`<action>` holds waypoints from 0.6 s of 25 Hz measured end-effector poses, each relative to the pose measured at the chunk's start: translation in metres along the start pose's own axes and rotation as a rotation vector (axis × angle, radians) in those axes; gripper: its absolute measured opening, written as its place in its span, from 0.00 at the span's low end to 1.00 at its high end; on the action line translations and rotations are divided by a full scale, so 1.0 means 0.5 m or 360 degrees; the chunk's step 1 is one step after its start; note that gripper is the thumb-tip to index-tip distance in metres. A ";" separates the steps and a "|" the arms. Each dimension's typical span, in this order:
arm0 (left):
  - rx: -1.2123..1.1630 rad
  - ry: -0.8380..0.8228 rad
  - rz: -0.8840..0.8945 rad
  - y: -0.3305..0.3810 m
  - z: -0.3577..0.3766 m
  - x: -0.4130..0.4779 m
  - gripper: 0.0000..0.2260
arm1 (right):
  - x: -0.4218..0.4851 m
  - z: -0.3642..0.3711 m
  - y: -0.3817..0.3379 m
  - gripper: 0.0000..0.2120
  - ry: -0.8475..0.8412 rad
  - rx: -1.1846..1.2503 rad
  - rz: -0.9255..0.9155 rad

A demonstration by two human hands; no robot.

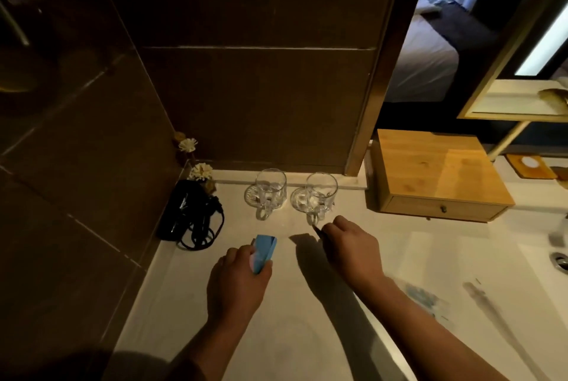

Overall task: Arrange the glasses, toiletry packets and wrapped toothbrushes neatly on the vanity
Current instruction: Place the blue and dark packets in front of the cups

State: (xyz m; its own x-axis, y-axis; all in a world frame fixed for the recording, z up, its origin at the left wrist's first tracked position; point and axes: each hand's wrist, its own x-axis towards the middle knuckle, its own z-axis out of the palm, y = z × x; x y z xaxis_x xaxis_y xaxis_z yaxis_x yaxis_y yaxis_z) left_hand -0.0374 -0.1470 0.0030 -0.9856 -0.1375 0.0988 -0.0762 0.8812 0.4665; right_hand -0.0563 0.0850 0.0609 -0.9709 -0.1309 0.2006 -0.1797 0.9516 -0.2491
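Two clear glass mugs stand side by side on glass coasters near the back wall of the white vanity: the left mug and the right mug, handles pointing toward me. My left hand grips a blue toiletry packet just above the counter, in front of the left mug. My right hand is closed on a thin dark item, its tip close to the right mug's handle; I cannot tell what it is. A blue packet and a long wrapped toothbrush lie blurred at right.
A black hair dryer with coiled cord lies at the left corner beside small dried flowers. A wooden drawer box stands at the back right. The sink drain is at the far right edge. Dark tiled walls close the left and back.
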 end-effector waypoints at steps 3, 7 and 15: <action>0.0115 -0.0090 0.0023 0.002 0.003 0.017 0.26 | 0.013 0.036 -0.029 0.16 -0.0124 -0.0133 0.0014; 0.0188 -0.0270 0.0011 0.000 0.008 0.007 0.36 | 0.010 0.073 -0.065 0.23 -0.0322 0.0091 0.0264; 0.0160 -0.0294 0.0584 -0.055 0.020 0.010 0.28 | -0.124 0.042 0.084 0.22 -0.0281 -0.0076 0.0363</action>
State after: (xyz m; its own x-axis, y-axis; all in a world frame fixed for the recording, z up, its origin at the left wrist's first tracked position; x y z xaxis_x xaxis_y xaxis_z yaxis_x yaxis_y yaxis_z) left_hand -0.0420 -0.1674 -0.0181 -0.9600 0.2689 0.0786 0.2793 0.8978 0.3406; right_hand -0.0069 0.1275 0.0182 -0.9987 0.0457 -0.0246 0.0500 0.9736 -0.2229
